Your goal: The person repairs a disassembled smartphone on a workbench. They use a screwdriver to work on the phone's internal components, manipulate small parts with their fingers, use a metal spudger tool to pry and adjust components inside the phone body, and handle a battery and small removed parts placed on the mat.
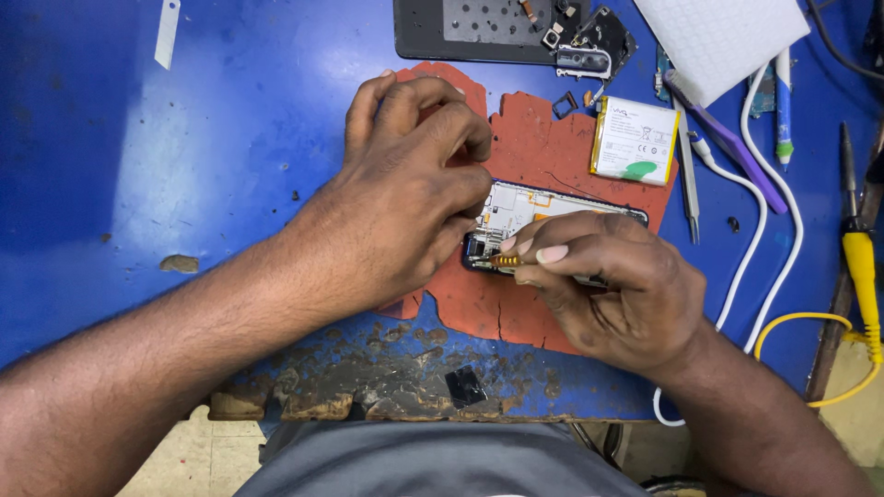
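Note:
An opened phone frame (521, 206) with bare white internals lies on a torn red mat (539, 152) at the centre of a blue worktable. My left hand (405, 189) curls over the frame's left end and steadies it. My right hand (603, 281) covers the frame's lower right and pinches a small screwdriver (505, 260) with a gold shaft, its tip down at the frame's lower left corner. Much of the frame is hidden beneath both hands.
A white phone battery (633, 140) lies on the mat's upper right. A black phone back cover with small parts (488, 28) sits at the top. Tweezers (688, 175), purple tool (727, 138), white cable (760, 221) and a yellow-handled tool (861, 267) lie right. The table's worn front edge (368, 387) is near me.

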`<state>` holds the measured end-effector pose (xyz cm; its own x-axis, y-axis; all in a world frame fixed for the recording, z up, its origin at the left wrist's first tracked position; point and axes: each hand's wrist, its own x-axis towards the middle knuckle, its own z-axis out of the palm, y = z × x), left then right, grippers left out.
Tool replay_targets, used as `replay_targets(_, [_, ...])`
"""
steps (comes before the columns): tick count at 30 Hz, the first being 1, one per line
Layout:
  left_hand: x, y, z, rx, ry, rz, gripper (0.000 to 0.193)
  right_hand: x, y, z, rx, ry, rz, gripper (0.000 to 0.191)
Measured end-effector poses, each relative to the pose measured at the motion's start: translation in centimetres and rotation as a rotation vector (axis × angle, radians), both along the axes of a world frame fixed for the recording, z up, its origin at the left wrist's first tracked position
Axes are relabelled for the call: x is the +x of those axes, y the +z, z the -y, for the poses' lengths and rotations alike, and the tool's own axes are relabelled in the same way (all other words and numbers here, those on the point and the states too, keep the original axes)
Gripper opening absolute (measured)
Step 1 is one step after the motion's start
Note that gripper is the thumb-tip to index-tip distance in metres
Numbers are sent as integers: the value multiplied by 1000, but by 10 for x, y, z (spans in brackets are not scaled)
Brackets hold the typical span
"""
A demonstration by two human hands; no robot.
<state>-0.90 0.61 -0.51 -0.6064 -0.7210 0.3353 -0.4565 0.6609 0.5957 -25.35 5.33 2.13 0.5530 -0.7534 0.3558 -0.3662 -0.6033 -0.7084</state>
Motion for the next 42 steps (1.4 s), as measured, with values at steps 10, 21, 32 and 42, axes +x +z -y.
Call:
replay_targets(10, [-1, 0, -1, -12, 1, -9, 11, 1, -2, -1, 4, 9, 33, 43])
replay_targets(21, [-1, 0, -1, -4, 2, -3, 12, 1, -1, 0, 17, 9, 30, 43])
replay_targets(32, [-1, 0, -1, -11, 3, -5, 11, 0, 1, -1, 18, 12, 38, 43])
replay_targets(42, [0, 3, 1, 107, -8, -106, 12, -9, 7, -2, 150, -124, 247, 38])
